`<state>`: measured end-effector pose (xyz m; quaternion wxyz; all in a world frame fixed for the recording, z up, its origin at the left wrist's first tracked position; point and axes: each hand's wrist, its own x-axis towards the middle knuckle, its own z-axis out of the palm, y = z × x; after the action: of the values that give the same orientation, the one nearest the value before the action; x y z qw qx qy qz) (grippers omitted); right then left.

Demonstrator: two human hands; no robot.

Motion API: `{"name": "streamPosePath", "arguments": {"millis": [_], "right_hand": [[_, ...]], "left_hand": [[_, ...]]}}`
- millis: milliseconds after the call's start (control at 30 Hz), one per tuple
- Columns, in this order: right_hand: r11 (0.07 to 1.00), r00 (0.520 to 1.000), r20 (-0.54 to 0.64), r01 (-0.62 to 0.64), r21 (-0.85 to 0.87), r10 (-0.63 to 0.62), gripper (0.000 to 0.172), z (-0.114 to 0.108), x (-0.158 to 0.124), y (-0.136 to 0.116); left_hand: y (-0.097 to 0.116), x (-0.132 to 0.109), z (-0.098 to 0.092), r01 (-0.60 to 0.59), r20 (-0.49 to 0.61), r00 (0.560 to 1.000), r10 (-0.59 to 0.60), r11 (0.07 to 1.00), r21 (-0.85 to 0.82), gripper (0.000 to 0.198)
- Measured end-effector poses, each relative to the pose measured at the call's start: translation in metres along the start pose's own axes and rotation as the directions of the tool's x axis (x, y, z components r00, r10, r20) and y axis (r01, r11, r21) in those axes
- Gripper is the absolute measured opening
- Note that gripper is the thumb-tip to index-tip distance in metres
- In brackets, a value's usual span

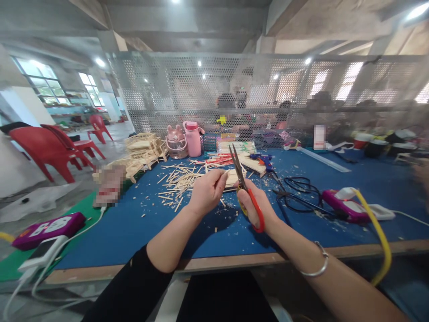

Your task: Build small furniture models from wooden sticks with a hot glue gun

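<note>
My right hand (256,203) is closed around a pair of scissors (238,165) with red and yellow handles. Their blades point up and away, parted slightly at the tips. Just left of them, my left hand (209,190) is closed in a pinch, thumb against fingers. Whatever lies between those fingertips is too small to make out. Behind both hands a small pale wooden piece of work (232,179) rests on the blue tabletop (208,237), partly covered by them. Loose thin wooden sticks (179,179) are heaped beyond my left hand.
Finished-looking wooden models (144,150) stand at the back left, near a pink bottle (192,139). A blue glue gun (263,160) lies back right, its black cable (301,192) coiled beside a purple power strip (345,208). Another purple strip (50,230) sits left.
</note>
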<state>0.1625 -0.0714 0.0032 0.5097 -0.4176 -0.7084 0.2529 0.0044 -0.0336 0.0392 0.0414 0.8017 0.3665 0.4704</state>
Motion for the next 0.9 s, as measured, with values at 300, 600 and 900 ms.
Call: {"name": "streamPosePath", "arguments": {"millis": [300, 600, 900], "right_hand": [[0.994, 0.98, 0.168, 0.105, -0.011, -0.101, 0.047, -0.004, 0.003, -0.004], [0.995, 0.979, 0.174, 0.1, 0.023, -0.102, 0.046, -0.002, 0.002, -0.002], [0.989, 0.975, 0.173, 0.128, 0.078, -0.14, 0.046, 0.0, 0.003, -0.014]], "left_hand": [[0.004, 0.0, 0.004, 0.268, 0.155, 0.963, -0.22, 0.843, -0.466, 0.041], [0.01, 0.003, 0.001, 0.38, 0.224, 0.925, -0.307, 0.76, -0.528, 0.04], [0.0, -0.003, 0.004, 0.284, 0.204, 0.957, -0.206, 0.81, -0.514, 0.035]]}}
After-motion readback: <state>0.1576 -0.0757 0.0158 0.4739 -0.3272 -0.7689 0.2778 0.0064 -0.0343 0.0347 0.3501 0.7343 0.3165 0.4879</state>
